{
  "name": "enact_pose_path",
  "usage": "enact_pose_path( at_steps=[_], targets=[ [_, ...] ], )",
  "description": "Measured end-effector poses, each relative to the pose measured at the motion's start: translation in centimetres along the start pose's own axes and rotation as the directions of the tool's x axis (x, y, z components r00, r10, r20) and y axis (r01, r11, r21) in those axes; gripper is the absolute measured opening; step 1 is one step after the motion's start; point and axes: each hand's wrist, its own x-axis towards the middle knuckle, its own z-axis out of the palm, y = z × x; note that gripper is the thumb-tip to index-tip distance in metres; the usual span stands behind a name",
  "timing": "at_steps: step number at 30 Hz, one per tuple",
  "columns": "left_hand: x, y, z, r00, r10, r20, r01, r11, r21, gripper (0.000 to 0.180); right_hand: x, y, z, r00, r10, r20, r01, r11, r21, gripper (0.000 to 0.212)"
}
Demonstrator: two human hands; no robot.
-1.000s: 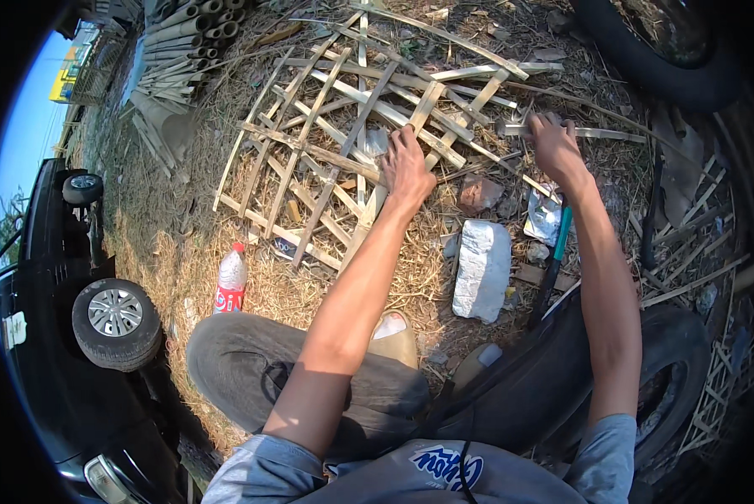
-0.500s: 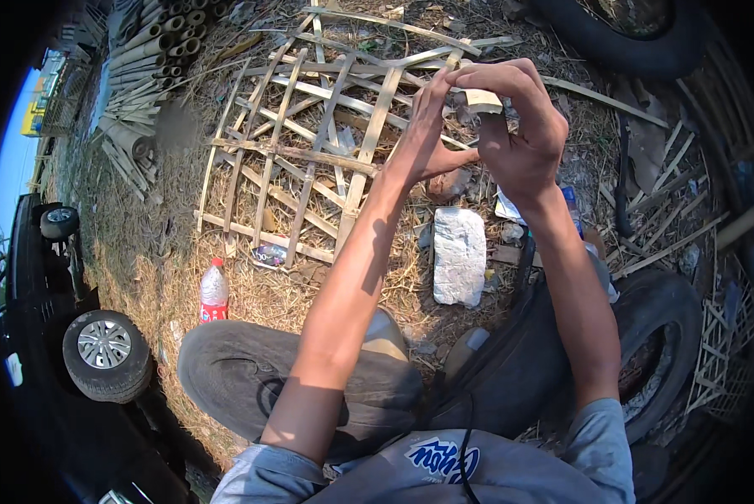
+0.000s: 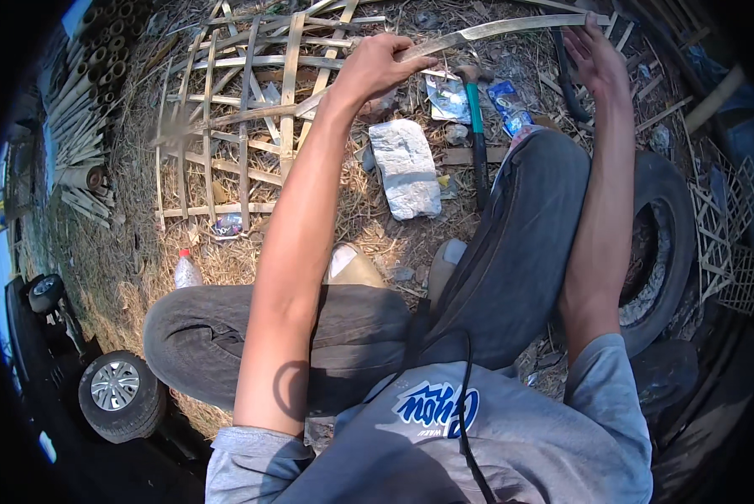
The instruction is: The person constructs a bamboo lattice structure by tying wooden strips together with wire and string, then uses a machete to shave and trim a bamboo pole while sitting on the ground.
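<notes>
Above the lattice [image 3: 226, 126], left hand [image 3: 377, 67] clamps the bamboo strip [image 3: 494, 29]; right hand [image 3: 595, 55] open.

Long bamboo strip, held at both ends

The thin pale bamboo strip [image 3: 444, 44] runs nearly level, slightly bowed, from the left hand [image 3: 377, 67], whose fingers close round it, to the open right hand [image 3: 595, 55] touching its far end; its blurred tail slants down-left over the woven bamboo lattice [image 3: 243, 126].

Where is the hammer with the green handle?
In the head view, the hammer lies on the straw, right of the white stone and just beyond the person's raised knee, below the bamboo strip.
</notes>
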Motion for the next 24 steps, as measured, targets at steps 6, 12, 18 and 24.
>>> enact_pose_path(
  at_steps=[6,12,18,24],
  targets=[
    [-7.6,-4.9,4.1,0.81,-0.515,0.278,0.56,0.543,-0.625,0.055,-6.4,-0.1,7.6,0.927,0.206,0.313,0.037,0.78,-0.625,0.063],
    [-12.0,-2.9,5.2,0.712,-0.301,0.634,0.702,0.282,-0.655,0.055,-6.8,6.8,11.4,0.824,0.368,0.431,0.04,0.721,-0.692,0.06],
    [-14.4,-4.4,8.2,0.728,-0.534,0.43,0.682,0.497,-0.536,0.055,-17.2,22.5,11.4,0.83,0.07,0.554,0.423,0.568,-0.706,0.069],
    [-15.1,-5.6,8.8,0.775,-0.523,0.354,0.631,0.606,-0.485,0.045,-27.8,26.5,11.7,0.964,0.002,0.267,0.187,0.709,-0.68,0.092]
  ],
)
